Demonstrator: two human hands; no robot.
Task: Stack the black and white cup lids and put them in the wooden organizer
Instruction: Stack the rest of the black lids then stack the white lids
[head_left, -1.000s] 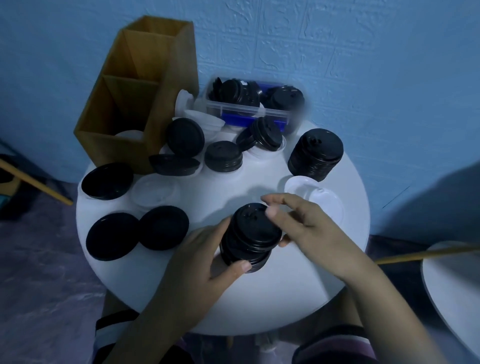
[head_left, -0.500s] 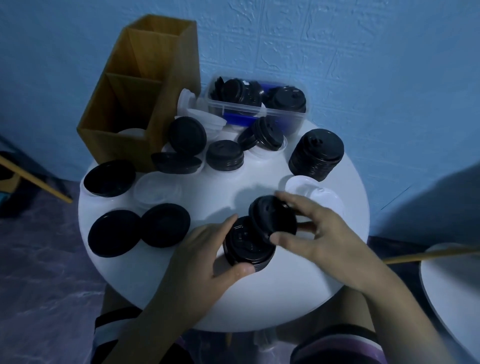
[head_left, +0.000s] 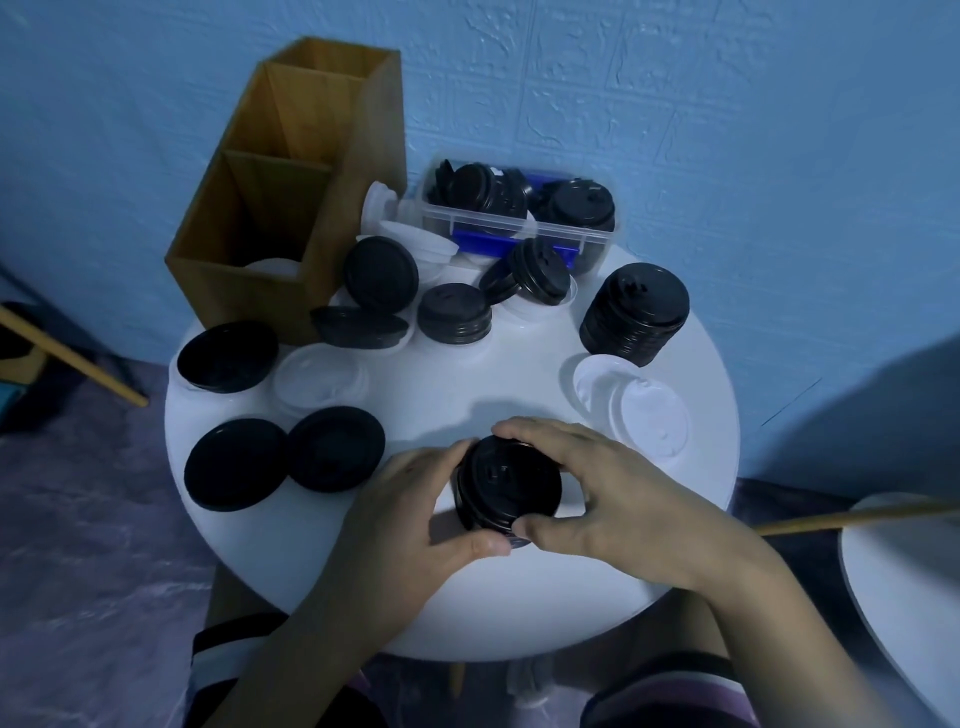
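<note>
A short stack of black cup lids stands near the front of the round white table. My left hand grips its left side and my right hand clasps its right side and top rim. A taller stack of black lids stands at the right back. Loose black lids lie at the left, and white lids lie at the right. The wooden organizer stands at the back left with a white lid showing in its front compartment.
A clear plastic box with more black lids sits against the blue wall. More black lids and translucent white lids crowd the table's middle and back. Another white table edge and a wooden stick are at the right.
My right hand held one black lid tilted above the stack; that lid now sits flat on the stack. Both hands have closed in around the stack.
</note>
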